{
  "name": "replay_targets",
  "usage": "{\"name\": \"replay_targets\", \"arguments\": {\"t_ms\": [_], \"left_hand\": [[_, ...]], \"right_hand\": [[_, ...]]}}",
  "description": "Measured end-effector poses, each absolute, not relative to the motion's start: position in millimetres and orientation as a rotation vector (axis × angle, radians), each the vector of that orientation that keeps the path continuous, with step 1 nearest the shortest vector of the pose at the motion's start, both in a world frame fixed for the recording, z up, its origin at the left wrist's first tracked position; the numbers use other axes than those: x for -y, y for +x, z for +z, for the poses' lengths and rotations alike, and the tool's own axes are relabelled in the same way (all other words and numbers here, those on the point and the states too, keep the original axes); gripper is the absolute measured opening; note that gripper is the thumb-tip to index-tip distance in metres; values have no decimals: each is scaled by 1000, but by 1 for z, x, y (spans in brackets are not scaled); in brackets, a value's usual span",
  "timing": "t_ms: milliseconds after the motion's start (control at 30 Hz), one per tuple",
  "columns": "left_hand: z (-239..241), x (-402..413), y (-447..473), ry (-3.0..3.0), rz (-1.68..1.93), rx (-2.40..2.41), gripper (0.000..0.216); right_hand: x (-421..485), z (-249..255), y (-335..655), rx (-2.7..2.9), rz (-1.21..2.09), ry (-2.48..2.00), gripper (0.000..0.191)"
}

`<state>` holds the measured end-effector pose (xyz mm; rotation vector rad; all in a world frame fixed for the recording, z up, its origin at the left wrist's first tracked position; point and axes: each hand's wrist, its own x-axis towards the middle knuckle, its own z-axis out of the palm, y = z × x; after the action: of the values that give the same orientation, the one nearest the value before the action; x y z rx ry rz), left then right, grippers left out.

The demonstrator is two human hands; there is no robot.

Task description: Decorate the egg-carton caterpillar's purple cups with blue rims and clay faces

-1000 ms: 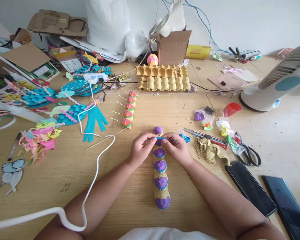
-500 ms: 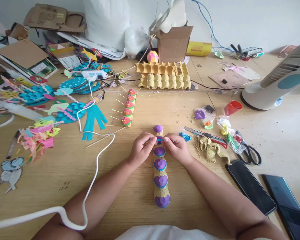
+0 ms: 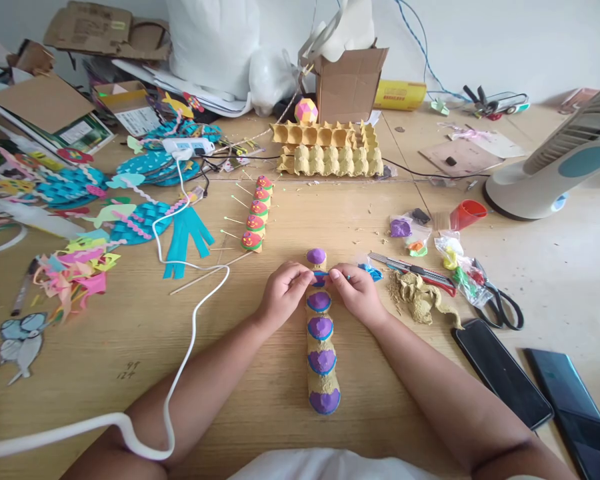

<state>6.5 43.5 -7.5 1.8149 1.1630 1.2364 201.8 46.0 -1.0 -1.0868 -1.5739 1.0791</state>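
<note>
Now left hand (image 3: 285,291), right hand (image 3: 359,291) drawing closer, each pinching end of blue clay strip (image 3: 321,275), pressing it around second dome of egg-carton caterpillar (image 3: 323,363) (lying lengthwise on table (image 3: 330,220)).

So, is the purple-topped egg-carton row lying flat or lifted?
Lying flat: the egg-carton row rests on the table, purple tops up; left hand and right hand pinch a blue strip.

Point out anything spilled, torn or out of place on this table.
Torn carton scraps lie heaped beside the right hand, with crumbs strewn beyond. A white cable snakes past the left hand; both hands pinch a blue strip.
</note>
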Motion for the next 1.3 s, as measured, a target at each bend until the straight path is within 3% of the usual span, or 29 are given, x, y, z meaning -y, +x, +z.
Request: {"name": "replay_targets", "arguments": {"t_ms": [100,300,467,733,1000,1300], "left_hand": [[-7,-44,7,1806,1200,-1186,42],[-13,-46,9,1694,1192,-1247,26],[-17,-47,9,1538,1262,-1229,25],[-18,-45,11,1379,1267,-1107,39],[-19,-44,8,1563,1267,-1143,20],[-8,-44,6,1699,1301,-1189,19]], "right_hand": [[-49,-1,202,1582,1088,-1105,53],[-54,-6,201,1559,1093,-1153,39],[-53,-7,201,1518,1122,-1144,30],[-48,-5,199,1446,1194,-1054,38],[-47,-2,199,1428,1262,-998,36],[-45,-6,198,1387,1272,-978,41]]}}
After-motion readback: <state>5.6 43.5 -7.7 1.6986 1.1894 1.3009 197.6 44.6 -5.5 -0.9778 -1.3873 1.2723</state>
